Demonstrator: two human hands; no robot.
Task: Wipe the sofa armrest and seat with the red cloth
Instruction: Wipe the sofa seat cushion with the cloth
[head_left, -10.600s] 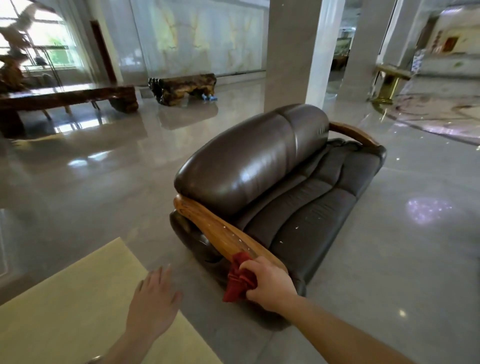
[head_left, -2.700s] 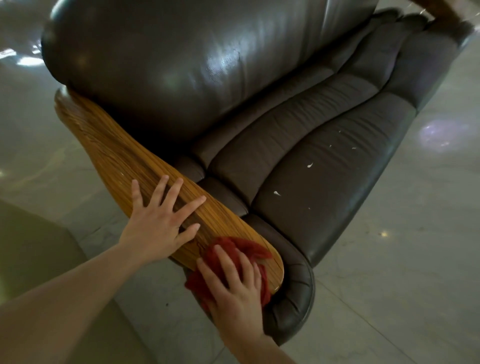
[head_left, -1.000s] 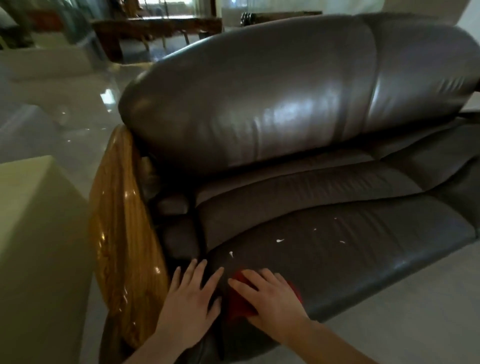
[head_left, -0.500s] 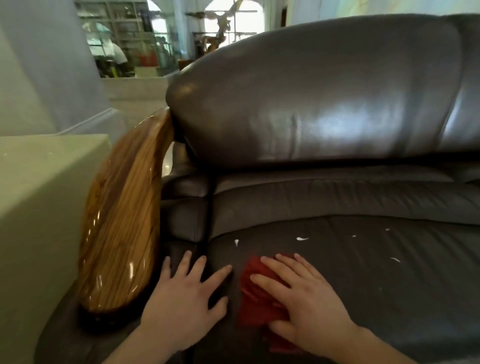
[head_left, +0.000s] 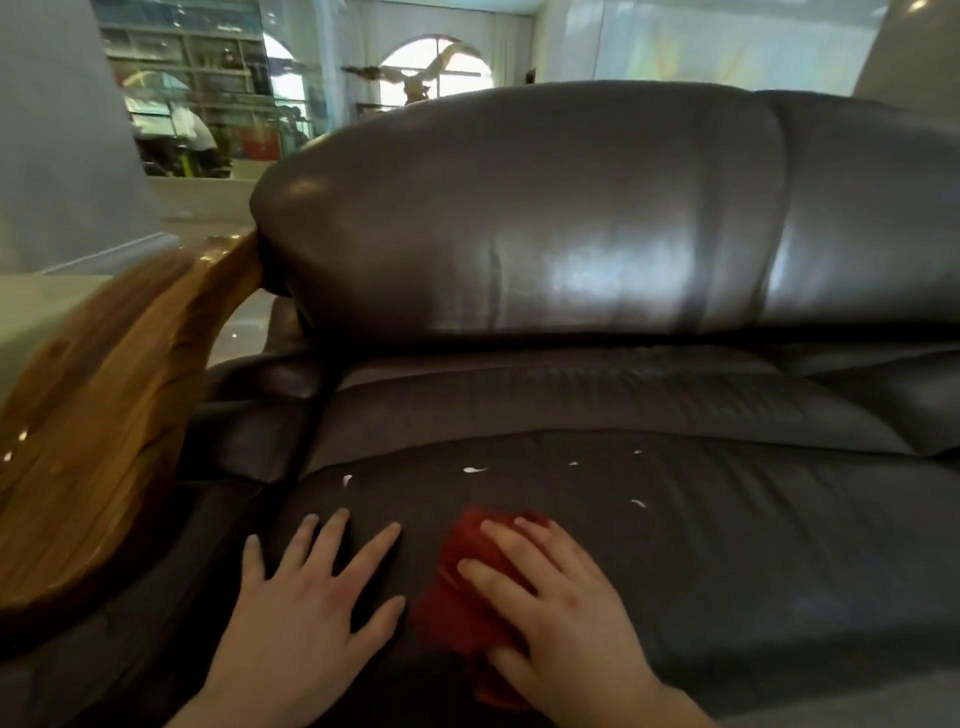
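Two hands are laid flat on the dark sofa seat (head_left: 727, 561). The red cloth (head_left: 467, 587) is pressed down under the right hand (head_left: 561, 613), near the front edge of the seat. The fingers of that hand are spread out over the cloth, not curled around it, so the cloth is held by a push and not by a squeeze. Nothing is held by the left hand (head_left: 306, 618); it is open, with its palm down, just beside the cloth at about 9 o'clock.

A few small white bits (head_left: 474, 470) are seen on the seat. From the cloth they are found at about 12 o'clock and 1 o'clock, farther back toward the big backrest (head_left: 545, 218). One more is seen at about 11 o'clock.

The long way of the seat is stretched from 9 o'clock to 3 o'clock, and most of the bare seat is at 3 o'clock. So the next wipe is best pushed away and to the right. The right hand is nearer to the bits. The wooden armrest (head_left: 104, 415) is at 10 o'clock, nearer the left hand.
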